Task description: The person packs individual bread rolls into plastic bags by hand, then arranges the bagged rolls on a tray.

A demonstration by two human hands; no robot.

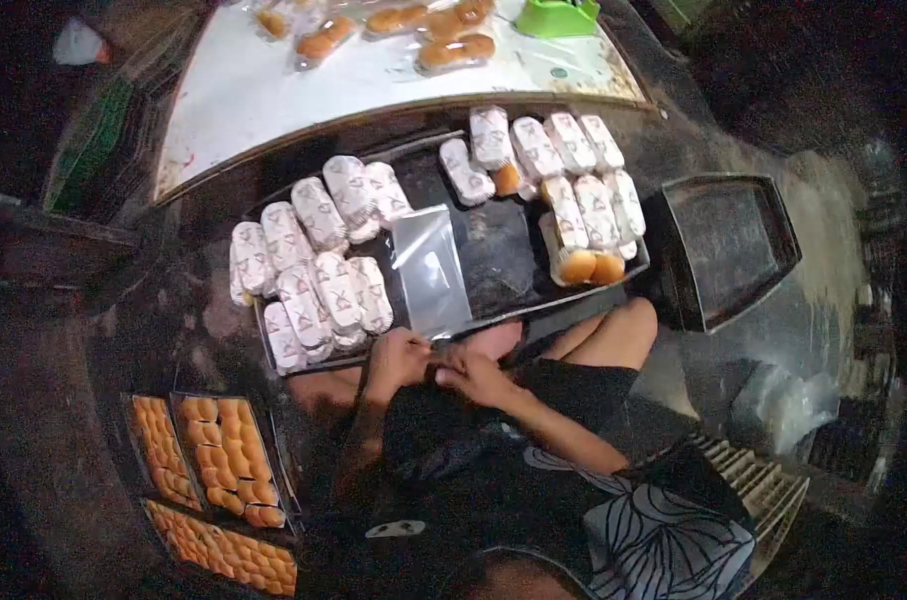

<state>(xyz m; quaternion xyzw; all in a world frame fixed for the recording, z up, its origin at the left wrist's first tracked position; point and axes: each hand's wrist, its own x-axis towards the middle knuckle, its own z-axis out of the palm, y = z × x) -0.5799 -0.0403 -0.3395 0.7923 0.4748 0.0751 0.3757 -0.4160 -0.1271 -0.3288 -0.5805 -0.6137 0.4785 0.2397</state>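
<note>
A clear plastic bag point(432, 275) extends over the middle of a dark tray point(499, 245), its near end at my fingers. My left hand point(400, 357) pinches that end on its left side. Beside it, my right hand point(477, 378) is closed on the same end, its fingertips close to the left ones. To the left in the tray lie several buns in printed paper wrappers point(317, 213), partly stacked. More wrapped buns point(596, 212) sit on the right side, and the golden ends of some buns point(577, 267) show from their wrappers.
Beyond the tray, a white table point(374, 90) holds several bagged buns point(456, 52) and a green plastic object point(557, 18). A dark tray point(729, 250) stands at right, with crumpled clear plastic point(786, 405) below it. Trays of unwrapped buns point(232, 450) lie low at left.
</note>
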